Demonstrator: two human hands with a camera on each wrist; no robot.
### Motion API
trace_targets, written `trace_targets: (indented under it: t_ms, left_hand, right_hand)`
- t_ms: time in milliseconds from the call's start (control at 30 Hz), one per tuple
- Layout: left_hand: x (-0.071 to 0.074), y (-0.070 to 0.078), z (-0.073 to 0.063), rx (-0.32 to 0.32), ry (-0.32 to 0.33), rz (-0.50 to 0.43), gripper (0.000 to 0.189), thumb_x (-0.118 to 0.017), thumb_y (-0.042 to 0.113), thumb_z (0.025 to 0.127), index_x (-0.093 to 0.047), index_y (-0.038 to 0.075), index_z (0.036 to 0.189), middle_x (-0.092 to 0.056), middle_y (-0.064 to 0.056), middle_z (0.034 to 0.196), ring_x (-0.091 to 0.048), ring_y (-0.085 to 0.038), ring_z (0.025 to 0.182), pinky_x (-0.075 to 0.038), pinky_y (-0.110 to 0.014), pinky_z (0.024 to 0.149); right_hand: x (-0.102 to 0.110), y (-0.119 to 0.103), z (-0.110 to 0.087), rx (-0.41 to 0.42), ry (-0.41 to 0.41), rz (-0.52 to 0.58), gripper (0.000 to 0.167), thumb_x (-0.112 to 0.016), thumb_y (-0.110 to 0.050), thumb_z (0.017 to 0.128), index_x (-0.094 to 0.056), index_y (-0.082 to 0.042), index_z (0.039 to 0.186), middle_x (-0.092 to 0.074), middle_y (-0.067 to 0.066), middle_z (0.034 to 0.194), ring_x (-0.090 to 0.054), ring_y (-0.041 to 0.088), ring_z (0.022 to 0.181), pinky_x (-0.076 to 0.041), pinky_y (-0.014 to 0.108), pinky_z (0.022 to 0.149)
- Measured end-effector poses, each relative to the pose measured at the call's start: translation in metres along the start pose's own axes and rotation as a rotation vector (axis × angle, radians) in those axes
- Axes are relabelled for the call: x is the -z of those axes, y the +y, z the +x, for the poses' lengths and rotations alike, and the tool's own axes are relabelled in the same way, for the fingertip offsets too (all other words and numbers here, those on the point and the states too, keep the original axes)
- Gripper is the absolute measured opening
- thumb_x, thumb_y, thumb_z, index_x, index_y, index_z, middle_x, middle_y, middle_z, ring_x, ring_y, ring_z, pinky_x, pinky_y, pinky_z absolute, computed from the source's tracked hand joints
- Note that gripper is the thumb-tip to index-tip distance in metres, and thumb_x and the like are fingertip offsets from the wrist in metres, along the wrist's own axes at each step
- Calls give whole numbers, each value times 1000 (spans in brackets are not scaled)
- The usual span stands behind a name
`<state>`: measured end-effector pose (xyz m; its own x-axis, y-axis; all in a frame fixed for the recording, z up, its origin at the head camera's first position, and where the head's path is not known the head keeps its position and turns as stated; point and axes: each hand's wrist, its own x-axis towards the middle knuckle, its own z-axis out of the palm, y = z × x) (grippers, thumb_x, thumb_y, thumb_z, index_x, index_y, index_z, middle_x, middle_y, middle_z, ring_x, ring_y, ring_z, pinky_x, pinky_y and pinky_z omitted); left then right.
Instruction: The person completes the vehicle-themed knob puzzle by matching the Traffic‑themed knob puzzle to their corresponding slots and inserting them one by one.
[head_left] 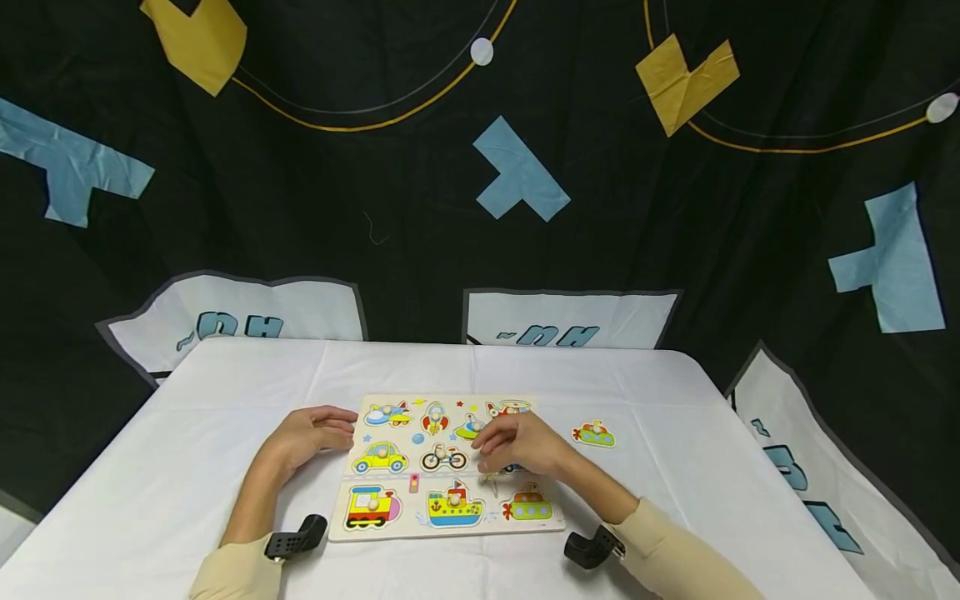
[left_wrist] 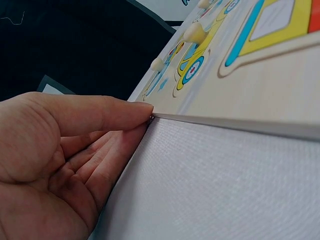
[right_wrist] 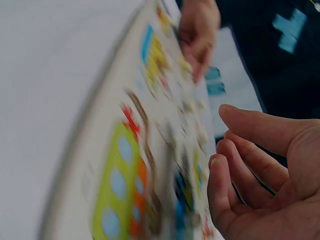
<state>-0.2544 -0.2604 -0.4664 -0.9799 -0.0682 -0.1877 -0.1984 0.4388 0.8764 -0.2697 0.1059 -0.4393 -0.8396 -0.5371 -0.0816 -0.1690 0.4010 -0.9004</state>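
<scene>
A wooden peg puzzle board (head_left: 416, 534) with printed vehicles lies on the white table. My left hand (head_left: 315, 435) is at its left side, and in the left wrist view the straight thumb and a finger touch the board's edge. Over the right part of the board, my right hand (head_left: 525, 443) hovers with bent, parted fingers. Nothing shows between these fingers in the right wrist view. Beneath it, a vehicle picture is partly hidden. A green submarine piece (head_left: 595, 433) rests on the tablecloth right of the board. A matching submarine picture (head_left: 527, 505) fills the board's lower right corner.
Knobbed pieces on the board include a yellow car (head_left: 380, 457), a bicycle (head_left: 444, 458), a train (head_left: 372, 507) and a ship (head_left: 454, 507). The white tablecloth (head_left: 247, 375) surrounds the board. A black curtain (head_left: 420, 267) hangs behind the table.
</scene>
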Motion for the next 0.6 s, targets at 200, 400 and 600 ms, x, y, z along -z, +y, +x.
trace_targets:
  t_ms: [200, 400, 600]
  left_hand:
    - [0, 0, 0, -2, 5, 1, 52, -78, 10, 81, -64, 0, 130, -76, -11, 110, -70, -19, 98, -49, -48, 97]
    - [0, 0, -1, -1, 5, -3, 53, -79, 10, 81, -64, -1, 130, -76, -11, 110, -70, -18, 98, -49, -48, 97]
    - [0, 1, -1, -3, 2, 1, 53, -79, 10, 81, -64, -1, 130, -76, -11, 110, -70, -18, 98, -49, -46, 96]
  right_hand:
    - [34, 11, -5, -53, 124, 31, 34, -85, -13, 77, -75, -5, 109, -75, 8, 94, -67, 14, 86, -52, 28, 78]
    - [63, 24, -16, -135, 246, 15, 34, -84, -13, 77, -76, -7, 110, -76, 4, 94, -67, 15, 84, -49, 32, 77]
    - [90, 41, -29, -174, 319, 27, 37, -82, -12, 81, -74, -4, 116, -76, 10, 104, -69, 14, 84, -53, 33, 79]
